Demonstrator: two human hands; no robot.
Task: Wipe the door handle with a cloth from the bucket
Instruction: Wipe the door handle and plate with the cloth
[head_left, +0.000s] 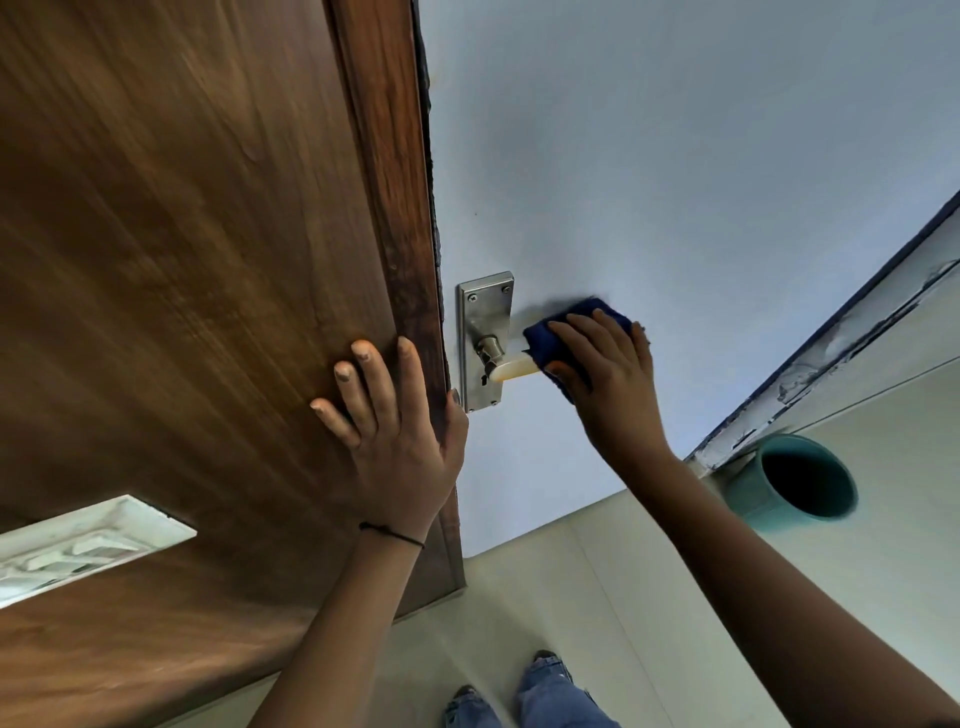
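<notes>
A steel handle plate (485, 317) sits at the edge of the pale blue door (649, 171), with a cream lever handle (514, 371) sticking out to the right. My right hand (605, 379) presses a dark blue cloth (550, 335) around the outer end of the lever, hiding that end. My left hand (395, 421) lies flat, fingers spread, on the brown wooden panel (197, 249) just left of the plate, holding nothing. A teal bucket (795, 483) stands on the floor at the right; its inside looks dark.
Pale floor tiles (597, 597) run below the door. My feet and blue jeans (545, 696) show at the bottom. A scuffed skirting strip (841, 353) runs along the right. A light grille-like opening (78, 545) sits in the wooden panel at lower left.
</notes>
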